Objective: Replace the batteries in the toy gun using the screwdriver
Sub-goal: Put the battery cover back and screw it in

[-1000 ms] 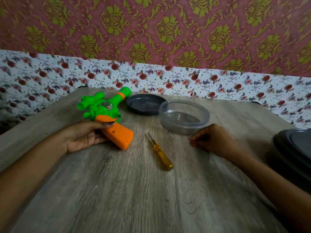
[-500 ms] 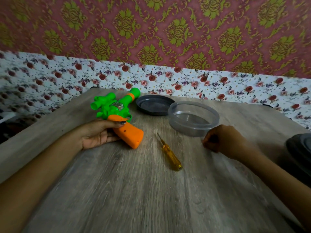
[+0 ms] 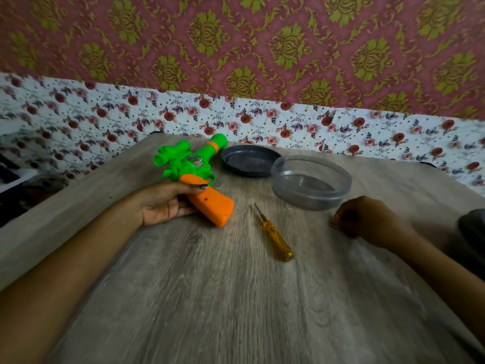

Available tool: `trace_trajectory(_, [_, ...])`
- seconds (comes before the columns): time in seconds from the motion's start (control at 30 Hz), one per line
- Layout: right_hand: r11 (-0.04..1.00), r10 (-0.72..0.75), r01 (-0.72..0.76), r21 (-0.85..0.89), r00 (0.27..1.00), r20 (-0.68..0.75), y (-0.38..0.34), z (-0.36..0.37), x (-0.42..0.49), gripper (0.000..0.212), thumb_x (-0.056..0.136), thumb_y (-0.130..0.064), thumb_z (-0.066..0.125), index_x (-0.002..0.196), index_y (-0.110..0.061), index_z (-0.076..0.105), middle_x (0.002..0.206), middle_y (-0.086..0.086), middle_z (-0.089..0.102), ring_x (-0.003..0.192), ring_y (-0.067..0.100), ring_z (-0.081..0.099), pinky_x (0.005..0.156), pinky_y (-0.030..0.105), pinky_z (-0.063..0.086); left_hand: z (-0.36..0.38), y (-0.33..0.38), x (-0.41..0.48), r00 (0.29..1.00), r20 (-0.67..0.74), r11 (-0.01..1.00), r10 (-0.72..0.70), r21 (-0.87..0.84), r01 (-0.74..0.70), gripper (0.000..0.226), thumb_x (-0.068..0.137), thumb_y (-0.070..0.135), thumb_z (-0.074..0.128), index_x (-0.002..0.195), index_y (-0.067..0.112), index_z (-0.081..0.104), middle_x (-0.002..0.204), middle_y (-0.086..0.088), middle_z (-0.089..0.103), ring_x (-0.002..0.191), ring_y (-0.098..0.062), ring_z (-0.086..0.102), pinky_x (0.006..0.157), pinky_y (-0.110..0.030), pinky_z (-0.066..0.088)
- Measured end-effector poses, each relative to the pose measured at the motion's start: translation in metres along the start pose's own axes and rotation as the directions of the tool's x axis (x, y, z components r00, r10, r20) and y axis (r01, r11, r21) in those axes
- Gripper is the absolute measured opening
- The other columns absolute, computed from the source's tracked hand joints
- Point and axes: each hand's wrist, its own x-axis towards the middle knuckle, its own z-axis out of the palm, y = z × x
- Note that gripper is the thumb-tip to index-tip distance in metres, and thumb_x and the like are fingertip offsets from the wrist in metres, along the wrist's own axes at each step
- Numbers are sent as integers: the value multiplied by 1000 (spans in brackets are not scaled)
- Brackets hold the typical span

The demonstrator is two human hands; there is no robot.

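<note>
Screwdriver (image 3: 274, 233) lies loose on the counter (image 3: 236, 311), in the gap between my two hands. Its long axis runs on a slant: metal tip away from me and a little left, yellow handle toward me and to the right. That handle end is what the next move turns on, as I judge it.

The right hand (image 3: 367, 219) rests on the counter just right of the tool, fingers curled into a fist with nothing visible in it. It is the nearer hand and the free one.

The left hand (image 3: 168, 203) is clamped on the toy gun (image 3: 194, 177), thumb across the orange grip, fingers beneath (green barrel pointing away, butt angled toward the screwdriver's tip).

Beyond sit a clear round container (image 3: 309, 200) and a dark lid (image 3: 249, 161).
</note>
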Motion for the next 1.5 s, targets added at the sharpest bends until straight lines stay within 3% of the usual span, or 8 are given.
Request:
trace_trajectory(0.1, [993, -5, 7, 115, 1000, -23, 8, -3, -1, 7, 80, -10, 67, 78, -16, 68, 70, -7, 64, 60, 5, 58, 53, 11, 47, 0, 1, -2, 1000, 25, 1000, 9, 10, -9, 33, 73, 2, 67, 103, 11, 58, 72, 0, 74, 66, -7, 71, 58, -25, 59])
trace_trajectory(0.2, [933, 89, -86, 351, 996, 7, 14, -6, -2, 10, 83, -1, 60, 81, -9, 67, 76, 9, 68, 64, 17, 62, 59, 17, 55, -4, 1, -1, 998, 54, 999, 14, 31, -16, 92, 13, 18, 94, 98, 10, 61, 74, -2, 75, 68, -9, 71, 53, -25, 58])
trace_trajectory(0.4, [944, 33, -34, 327, 999, 8, 15, -7, -6, 7, 77, -7, 68, 80, -14, 71, 78, 4, 70, 65, 13, 61, 62, 19, 54, -8, 0, 2, 997, 73, 999, 36, 9, -37, 103, 0, 19, 93, 98, 11, 61, 77, -3, 75, 70, -10, 72, 52, -25, 57])
trace_trajectory(0.5, [984, 9, 5, 177, 997, -76, 11, 0, -4, 3, 73, -18, 74, 75, -19, 73, 71, -4, 69, 54, 5, 58, 59, 15, 46, -9, -1, 3, 998, 66, 1000, 16, 26, -17, 79, 32, 12, 92, 104, 11, 60, 78, -2, 75, 71, -9, 72, 55, -26, 58])
trace_trajectory(0.6, [989, 18, -5, 147, 996, -87, 8, 2, -1, 5, 76, -16, 71, 72, -19, 71, 69, -3, 67, 60, 10, 59, 64, 21, 51, -5, 1, 1, 1000, -9, 1000, -9, 19, 9, 23, 82, 0, 55, 102, 12, 58, 71, 0, 74, 65, -7, 71, 56, -24, 58])
trace_trajectory(0.77, [998, -62, 60, -28, 996, -66, 3, 7, 0, 8, 87, -17, 59, 84, -12, 64, 83, 8, 65, 71, 14, 59, 69, 23, 46, -5, 1, -3, 999, 39, 1000, 0, 8, -1, 58, 47, 10, 86, 99, 11, 61, 79, -4, 74, 68, -9, 71, 56, -26, 59])
trace_trajectory(0.97, [831, -314, 383, 404, 922, -229, -56, 23, -1, 23, 86, -3, 55, 75, -23, 58, 68, -3, 62, 60, 8, 62, 58, 14, 53, -1, 0, -2, 1000, 3, 1000, 16, 18, -16, 17, 86, 0, 53, 95, 11, 61, 74, 0, 74, 68, -7, 71, 63, -26, 59])
trace_trajectory(1.5, [729, -523, 606, 318, 793, -312, -150, 83, 39, 11, 82, -3, 61, 90, -6, 69, 86, 4, 60, 78, 11, 54, 67, 5, 38, -2, 5, -3, 989, 137, 998, -53, 29, 49, 21, 90, -1, 43, 94, 9, 60, 71, -2, 73, 64, -11, 70, 64, -29, 58])
